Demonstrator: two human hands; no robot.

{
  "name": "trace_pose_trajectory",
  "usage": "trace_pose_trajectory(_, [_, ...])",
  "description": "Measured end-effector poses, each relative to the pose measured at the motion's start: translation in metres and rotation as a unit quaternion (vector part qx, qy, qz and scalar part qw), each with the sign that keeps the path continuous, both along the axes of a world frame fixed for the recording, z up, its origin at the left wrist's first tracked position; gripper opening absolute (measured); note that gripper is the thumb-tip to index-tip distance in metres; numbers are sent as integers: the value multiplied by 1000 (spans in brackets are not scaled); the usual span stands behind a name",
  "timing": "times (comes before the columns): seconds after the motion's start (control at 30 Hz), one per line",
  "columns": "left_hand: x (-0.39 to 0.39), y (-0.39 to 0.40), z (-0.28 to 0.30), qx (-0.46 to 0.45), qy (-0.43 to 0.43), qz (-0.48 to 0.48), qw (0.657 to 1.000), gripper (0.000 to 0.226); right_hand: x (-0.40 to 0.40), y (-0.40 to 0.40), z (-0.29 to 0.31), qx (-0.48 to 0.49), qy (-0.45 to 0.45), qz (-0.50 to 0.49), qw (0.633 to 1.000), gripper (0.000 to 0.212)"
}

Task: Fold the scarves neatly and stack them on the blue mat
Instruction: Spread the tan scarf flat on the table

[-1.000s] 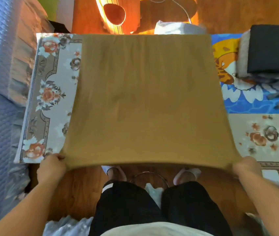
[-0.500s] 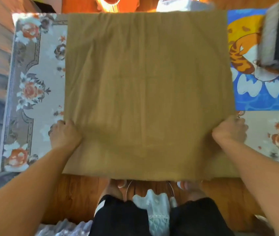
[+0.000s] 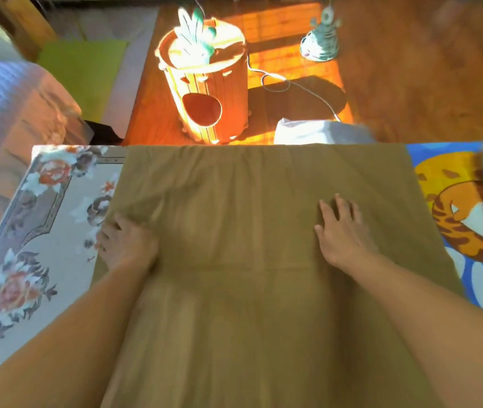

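Head view. Tan scarf (image 3: 263, 260) spread flat on the tabletop (image 3: 66, 184) — long axis running from the far edge toward the camera, near end passing out of frame at the bottom. Cloth is matte, soft, faintly creased lengthwise; a horizontal fold edge crosses it just below the hands.

Left hand (image 3: 125, 242) at the scarf's left border, fingers curled down onto the fabric; whether they pinch it cannot be told. Right hand (image 3: 343, 231) lies flat on the cloth right of centre, fingers spread and straight, holding nothing.

Blue mat (image 3: 470, 260) with an orange tiger print sits just right of the scarf, its left edge under the cloth. Floral cover on the tabletop shows at left.

Against the frame half a second back — both hands gripped the scarf's side edges nearer the camera; now they are farther up the cloth, and the right one has let go and moved inward.
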State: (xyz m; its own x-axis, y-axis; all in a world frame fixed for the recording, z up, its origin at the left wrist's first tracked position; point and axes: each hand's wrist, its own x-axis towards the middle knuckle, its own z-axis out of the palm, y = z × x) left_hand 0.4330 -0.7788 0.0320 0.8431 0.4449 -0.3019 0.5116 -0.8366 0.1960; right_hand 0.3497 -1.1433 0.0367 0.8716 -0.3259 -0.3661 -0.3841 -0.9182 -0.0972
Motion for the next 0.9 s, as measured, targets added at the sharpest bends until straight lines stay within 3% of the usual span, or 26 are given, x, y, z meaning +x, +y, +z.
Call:
trace_pose_trajectory(0.1, [15, 13, 5, -4, 28, 82, 996, 73, 4, 1, -5, -14, 26, -4, 1000, 61])
trace_pose_trajectory(0.27, [39, 35, 13, -77, 43, 101, 991, 94, 16, -3, -6, -34, -27, -27, 999, 49])
trace_pose_trajectory(0.4, [64, 30, 20, -137, 2, 92, 986, 84, 47, -20, -3, -30, -103, -110, 988, 22])
trace_pose_trajectory(0.53, [82, 16, 19, -168, -11, 102, 980, 53, 81, -57, -9, -11, -128, -299, 945, 44])
trace_pose_trajectory(0.7, [87, 16, 6, -110, -16, 72, 991, 34, 95, -118, -21, -27, -75, -438, 896, 73])
trace_pose_trajectory(0.8, [83, 6, 11, -57, -14, 43, 997, 28, 90, -147, -26, -21, -34, -459, 887, 90])
trace_pose_trajectory(0.9, [88, 2, 16, 98, 13, -1, 995, 41, 86, -160, -26, 6, -81, -467, 881, 53])
